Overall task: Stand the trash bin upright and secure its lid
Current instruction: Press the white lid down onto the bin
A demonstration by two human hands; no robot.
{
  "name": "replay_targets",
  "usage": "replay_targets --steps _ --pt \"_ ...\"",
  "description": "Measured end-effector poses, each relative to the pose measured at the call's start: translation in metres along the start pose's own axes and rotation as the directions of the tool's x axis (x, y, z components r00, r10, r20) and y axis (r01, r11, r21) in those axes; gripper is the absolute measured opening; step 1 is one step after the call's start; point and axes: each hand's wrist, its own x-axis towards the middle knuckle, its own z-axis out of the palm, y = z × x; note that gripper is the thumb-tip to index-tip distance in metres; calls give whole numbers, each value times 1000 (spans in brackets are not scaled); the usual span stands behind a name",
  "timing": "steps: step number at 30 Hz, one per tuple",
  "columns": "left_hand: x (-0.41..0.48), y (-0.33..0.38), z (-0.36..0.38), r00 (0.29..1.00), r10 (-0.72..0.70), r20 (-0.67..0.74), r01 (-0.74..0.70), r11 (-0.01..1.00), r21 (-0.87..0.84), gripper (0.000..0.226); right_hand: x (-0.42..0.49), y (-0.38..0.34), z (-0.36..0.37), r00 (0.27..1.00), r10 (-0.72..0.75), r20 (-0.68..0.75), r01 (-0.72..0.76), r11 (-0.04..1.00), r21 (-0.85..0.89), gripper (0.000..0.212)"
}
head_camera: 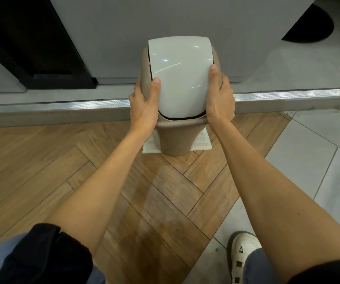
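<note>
While the trash bin (175, 138) is stood upright on a white sheet (203, 143) on the floor | lid (180, 78) is clasped by left hand (144, 99) and right hand (219, 97) | fingers hidden behind rim; grip closed on it.

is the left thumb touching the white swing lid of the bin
Touching. In the head view the left hand wraps the beige trash bin rim, and its thumb tip lies flat on the white lid with no visible gap.

Herringbone wood floor (165, 201), white paper sheet (203, 141), metal threshold strip (62, 104).
</note>
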Motion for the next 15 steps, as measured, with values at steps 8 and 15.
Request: replay_targets --steps 8,15 --pt "0 7 -8 994 -37 104 29 997 71 97 1 0 -2 1000 4 31 -4 1000 7 74" --pt "-11 40 -18 964 -207 164 143 931 334 89 -2 -20 -22 977 102 189 -92 994 -58 77"
